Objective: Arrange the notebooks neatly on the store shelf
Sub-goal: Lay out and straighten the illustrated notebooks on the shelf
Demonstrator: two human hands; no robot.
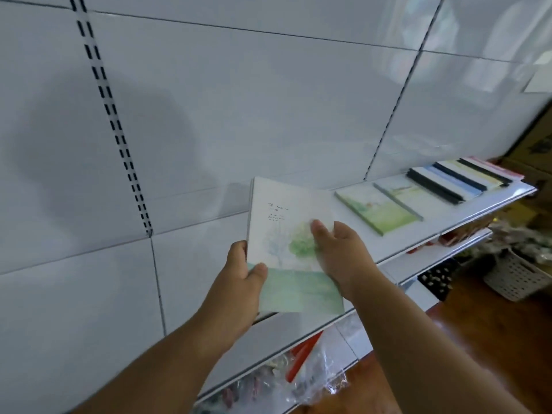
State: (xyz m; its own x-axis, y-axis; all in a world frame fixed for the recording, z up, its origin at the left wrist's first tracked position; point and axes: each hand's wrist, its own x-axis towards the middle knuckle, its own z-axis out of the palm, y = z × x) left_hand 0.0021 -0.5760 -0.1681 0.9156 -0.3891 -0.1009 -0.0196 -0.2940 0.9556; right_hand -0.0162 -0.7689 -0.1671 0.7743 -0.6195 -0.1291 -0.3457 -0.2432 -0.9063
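White shelf [388,234] — both hands [248,264] grasp one notebook [286,249]; two green notebooks [379,209], a spine-up row [460,179] lie beyond.

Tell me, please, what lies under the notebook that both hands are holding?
Below the notebook only the white shelf edge shows. The notebook, the left hand and the right hand hide the rest.
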